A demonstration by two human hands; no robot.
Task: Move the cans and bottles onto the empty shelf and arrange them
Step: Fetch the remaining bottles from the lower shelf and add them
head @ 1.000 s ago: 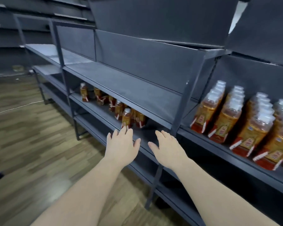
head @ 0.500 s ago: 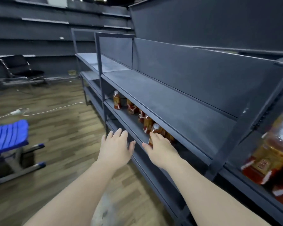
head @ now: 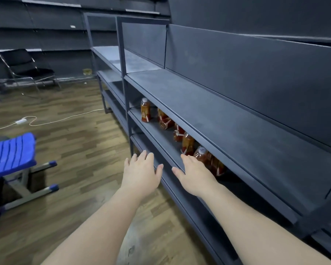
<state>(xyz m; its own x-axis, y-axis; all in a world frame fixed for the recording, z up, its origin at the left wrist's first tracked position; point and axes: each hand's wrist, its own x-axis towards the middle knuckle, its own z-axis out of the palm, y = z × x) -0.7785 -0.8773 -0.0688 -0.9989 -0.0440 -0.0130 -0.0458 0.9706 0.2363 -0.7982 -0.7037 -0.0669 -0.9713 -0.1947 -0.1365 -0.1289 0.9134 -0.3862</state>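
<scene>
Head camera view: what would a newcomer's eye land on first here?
Two open bare hands, the left hand and right hand, reach toward dark grey shelving at the centre. Just past the right hand, amber bottles are scattered on the middle shelf, some upright and some lying down, beneath the bare top shelf. At the left edge, a bright blue seat stands out against the wood floor.

Bare forearms enter from 7 and 5 o'clock and converge forward. Left hand (head: 141, 174) is palm down, with straight, slightly spread fingers pointing to 12 o'clock and the thumb out toward 3. Right hand (head: 196, 175) is palm down, fingers reaching toward 11 o'clock, thumb toward 9. Both are relaxed and unclasped, with thumbs near but apart.
</scene>
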